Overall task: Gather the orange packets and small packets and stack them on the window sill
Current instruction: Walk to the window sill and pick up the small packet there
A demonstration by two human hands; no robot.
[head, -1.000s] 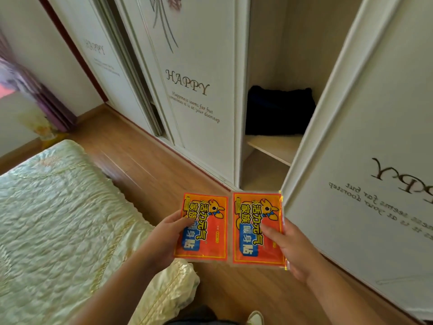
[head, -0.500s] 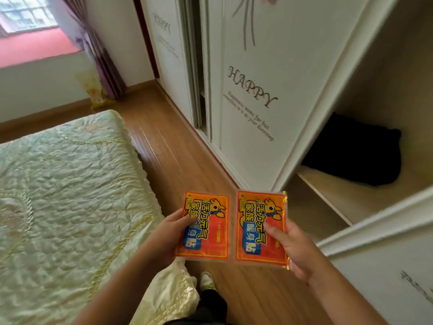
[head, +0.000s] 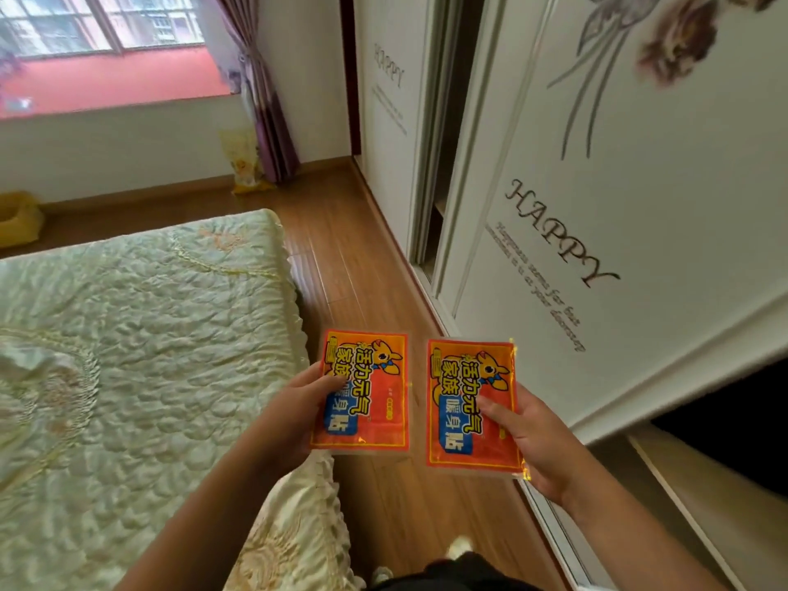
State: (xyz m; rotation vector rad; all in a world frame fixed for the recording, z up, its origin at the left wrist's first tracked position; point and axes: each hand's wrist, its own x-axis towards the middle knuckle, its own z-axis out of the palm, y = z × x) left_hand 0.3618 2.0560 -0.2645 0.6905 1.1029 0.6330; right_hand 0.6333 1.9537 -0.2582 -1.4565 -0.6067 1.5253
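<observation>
**Now: one orange packet in each hand**

Your left hand pinches the left packet, thumb pressed on its printed face, the other fingers hidden behind it. Your right hand pinches the right packet the same way. The packets sit side by side, apart, over the wood floor between the bed and wardrobe. The sill lies well ahead; something small and blurred may rest on it.
</observation>
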